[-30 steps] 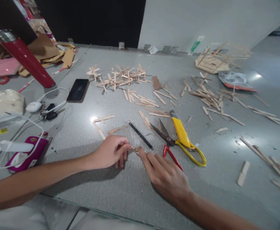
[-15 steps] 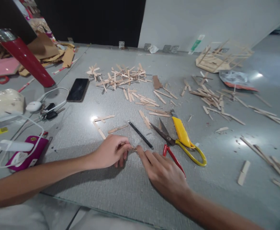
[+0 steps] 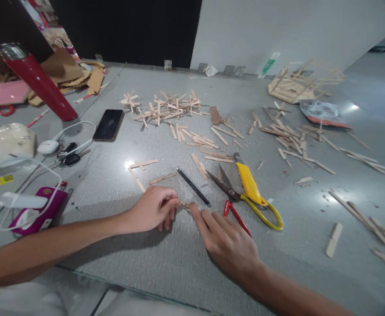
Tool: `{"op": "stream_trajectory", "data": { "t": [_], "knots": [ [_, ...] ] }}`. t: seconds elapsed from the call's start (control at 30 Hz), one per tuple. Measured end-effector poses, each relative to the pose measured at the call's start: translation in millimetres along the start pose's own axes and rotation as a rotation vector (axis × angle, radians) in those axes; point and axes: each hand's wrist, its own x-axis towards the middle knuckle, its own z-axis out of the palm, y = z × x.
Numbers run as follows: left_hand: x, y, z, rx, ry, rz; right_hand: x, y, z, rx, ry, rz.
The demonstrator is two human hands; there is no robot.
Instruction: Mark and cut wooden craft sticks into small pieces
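Between my two hands is a short, thin piece of wooden stick (image 3: pixel 185 205), mostly covered by fingers. My left hand (image 3: pixel 154 208) is closed, pinching its left end between thumb and forefinger. At the other end, the forefinger of my right hand (image 3: pixel 228 237) presses on the stick, palm down; the right thumb is hidden. Just beyond the fingertips lies a black pen (image 3: pixel 193 187). Beside my right hand are a red-handled tool (image 3: pixel 238 218), partly covered, scissors with yellow handles (image 3: pixel 263 216), and a yellow cutter (image 3: pixel 247 179). Sticks joined at an angle (image 3: pixel 136 177) lie beyond my left hand.
Piles of wooden sticks (image 3: pixel 175 107) lie at the back, with more sticks (image 3: pixel 289 136) to the right. A stick frame (image 3: pixel 291 90) stands back right. Leftward are a phone (image 3: pixel 108 125), red bottle (image 3: pixel 42 83), purple power bank (image 3: pixel 52 199), cables and keys (image 3: pixel 72 158).
My right forefinger has shifted slightly right along the stick, so a bit more of it shows between the hands. My left hand stays nearly still.
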Motion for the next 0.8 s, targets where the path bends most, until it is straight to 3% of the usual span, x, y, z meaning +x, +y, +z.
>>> {"op": "stream_trajectory", "data": {
  "t": [0.8],
  "knots": [
    [-1.0, -1.2, 0.4, -0.004, 0.004, 0.023, -2.7, 0.2, 2.2, -0.006, -0.002, -0.013]
  ]
}}
